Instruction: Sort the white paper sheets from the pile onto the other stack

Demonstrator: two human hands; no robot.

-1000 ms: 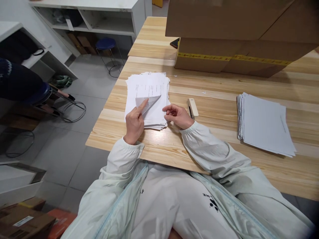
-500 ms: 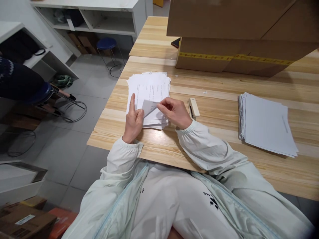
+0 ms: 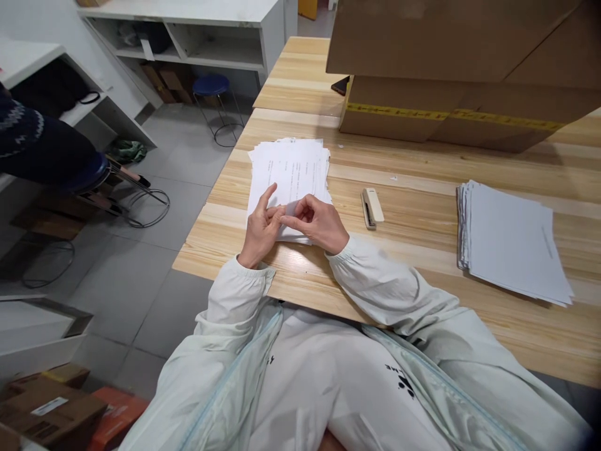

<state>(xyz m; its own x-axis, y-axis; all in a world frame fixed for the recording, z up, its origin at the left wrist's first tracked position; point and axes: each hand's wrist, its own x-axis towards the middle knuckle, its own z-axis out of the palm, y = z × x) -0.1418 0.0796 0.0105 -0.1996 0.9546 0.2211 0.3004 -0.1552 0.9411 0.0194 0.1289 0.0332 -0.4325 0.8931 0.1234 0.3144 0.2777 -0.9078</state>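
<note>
A loose stack of printed paper [image 3: 288, 166] lies on the wooden table in front of me. Over its near edge my two hands meet. My right hand [image 3: 323, 227] is closed in a pinch on a folded sheet of paper [image 3: 290, 207], of which only a small part shows between the fingers. My left hand [image 3: 260, 230] grips the same sheet from the left with thumb and bent fingers, its index finger stretched out upward. A cream stapler [image 3: 372, 207] lies to the right of the stack, apart from both hands.
A second paper stack [image 3: 511, 238] lies farther right on the table [image 3: 413, 250]. Large cardboard boxes [image 3: 399, 125] stand at the back, a dark phone-like object [image 3: 340, 86] beside them. To the left, a person [image 3: 42, 138] sits on a stool; another blue stool [image 3: 211, 86] stands behind.
My right hand has moved left from the stack's edge, taken the folded-up sheet, and drawn close to my left hand. The lifted flap is now mostly hidden. The view has shifted slightly.
</note>
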